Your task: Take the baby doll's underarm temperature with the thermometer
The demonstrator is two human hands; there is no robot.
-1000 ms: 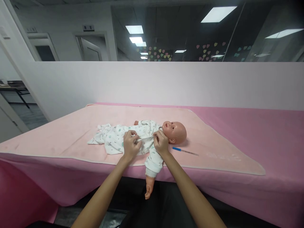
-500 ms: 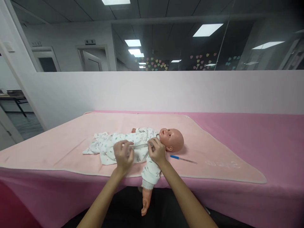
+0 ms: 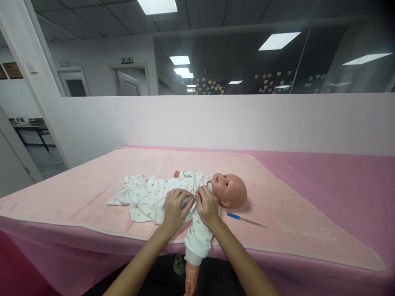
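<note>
Basically L hand (image 3: 176, 209) + R hand (image 3: 208, 206) pinch printed outfit (image 3: 148, 195) on doll (image 3: 231, 191), nearly touching each other, prob so fabric can't slip.

White ceiling panels (image 3: 158, 6) glare above dim glass (image 3: 243, 57); a faint shadow (image 3: 248, 205) edges the doll's head (image 3: 235, 190); upper-right corner dark.

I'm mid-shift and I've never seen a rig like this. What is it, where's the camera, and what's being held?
There is no machine here: these are a person's bare hands, seen by one camera worn on their head, looking forward and down. A doll in a white patterned garment lies on a peach blanket over pink cloth. The left hand and right hand meet at the garment's front and seem to pinch its cloth. Beside the head lies a thin, blue-ended stick.
</note>
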